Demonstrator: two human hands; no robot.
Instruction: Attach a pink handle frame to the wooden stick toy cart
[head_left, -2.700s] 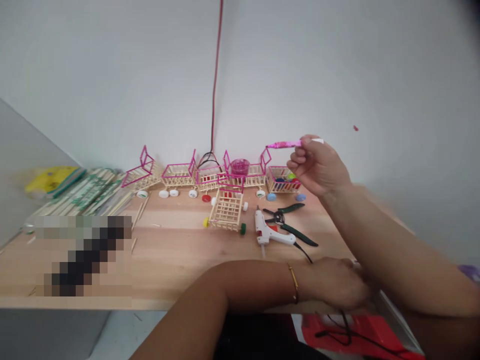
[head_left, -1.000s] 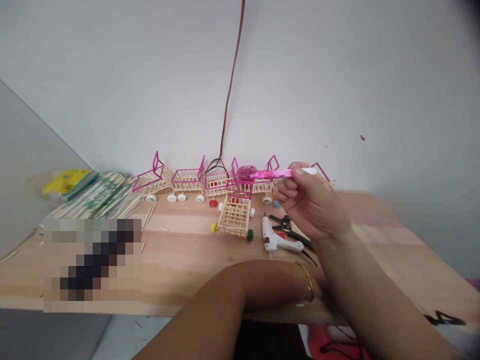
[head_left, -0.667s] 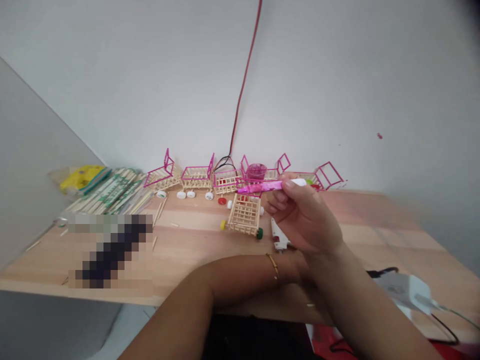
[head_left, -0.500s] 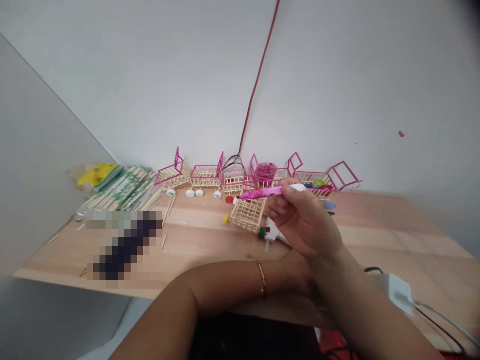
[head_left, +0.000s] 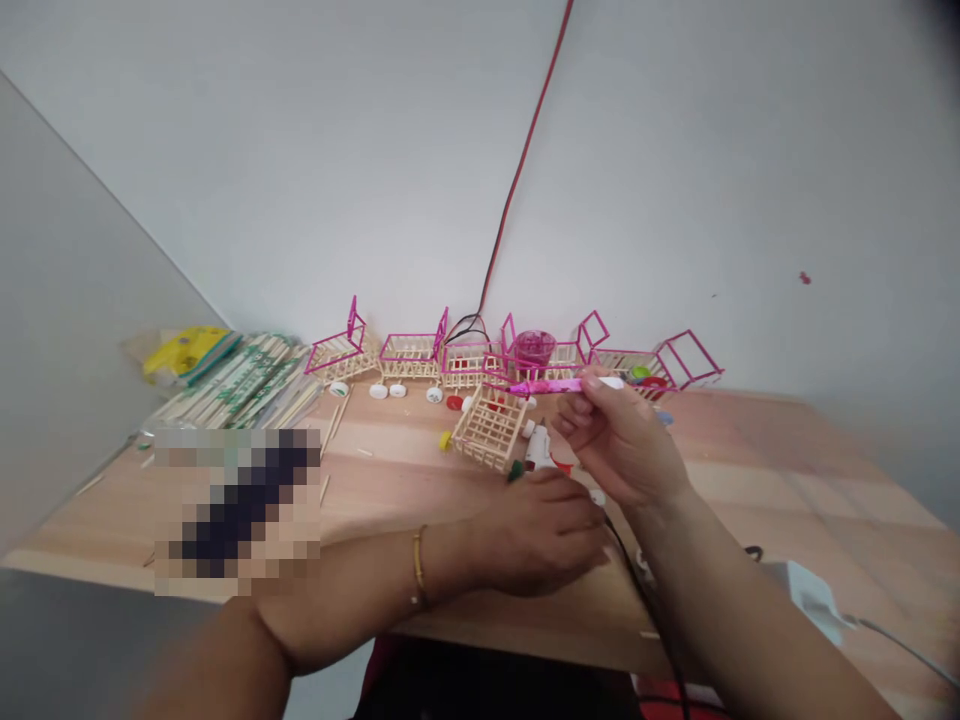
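Note:
My right hand is closed around a pink marker, uncapped and tip pointing left. The tip is over the far edge of a small wooden-stick cart with bottle-cap wheels; I cannot tell whether it touches. My left hand is low in front of the cart, back turned up and fingers curled; what they hold, if anything, is hidden. Just beyond it, partly covered, lies a white glue gun with a red trigger and a black cord.
Along the wall stand several stick carts with pink-painted rims and handles. A pink-stained cup is among them. Packaged sticks and a yellow bag lie at left, loose sticks nearby. A white adapter with cables sits at right.
My left hand has come out from behind my right wrist, moving left in front of the cart. The marker has shifted slightly right in view, still in my right hand.

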